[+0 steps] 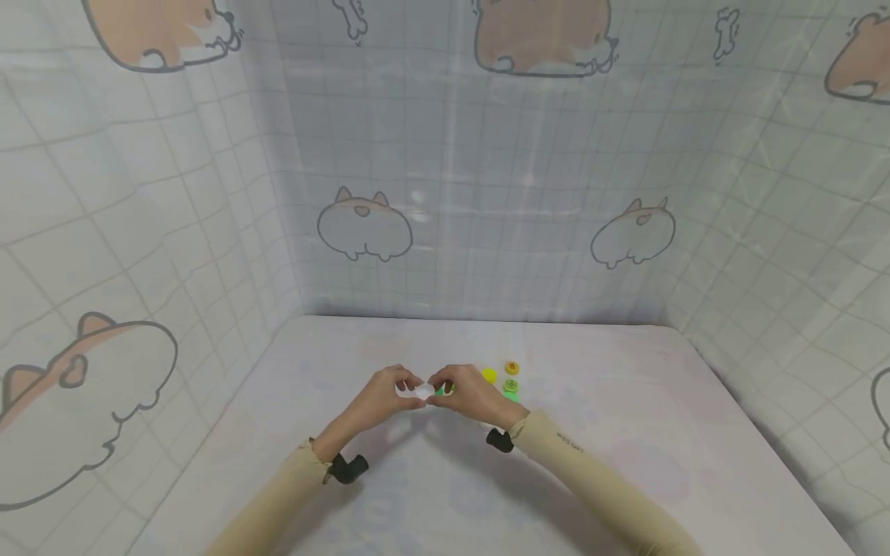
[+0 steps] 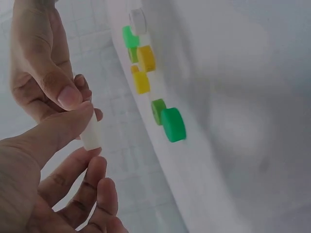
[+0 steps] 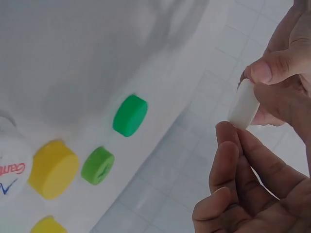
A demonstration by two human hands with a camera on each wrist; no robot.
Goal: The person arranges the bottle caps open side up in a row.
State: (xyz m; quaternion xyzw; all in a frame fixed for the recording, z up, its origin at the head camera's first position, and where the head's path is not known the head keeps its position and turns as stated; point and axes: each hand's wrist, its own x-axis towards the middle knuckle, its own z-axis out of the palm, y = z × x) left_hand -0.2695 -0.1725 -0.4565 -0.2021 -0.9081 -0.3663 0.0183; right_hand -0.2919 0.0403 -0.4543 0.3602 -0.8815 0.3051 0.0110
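Both hands meet above the table, pinching one small white round cap (image 1: 425,391) between them. In the left wrist view, the left hand (image 2: 29,160) comes from the lower left, its thumb and a fingertip on the white cap (image 2: 91,132). The right hand (image 2: 39,53) reaches in from above, its thumb tip against the left thumb. The right wrist view has the right hand (image 3: 272,189) below, gripping the cap (image 3: 244,107) by thumb and fingers, and the left hand (image 3: 289,63) at its upper end. The cap is seen nearly edge-on in both wrist views.
Green caps (image 3: 130,115) and yellow caps (image 3: 54,169) stand on the table (image 1: 598,463), beside and beyond the right hand. A white round piece with red lettering (image 3: 12,158) is at the left of the right wrist view. Patterned curtains (image 1: 487,170) enclose the table.
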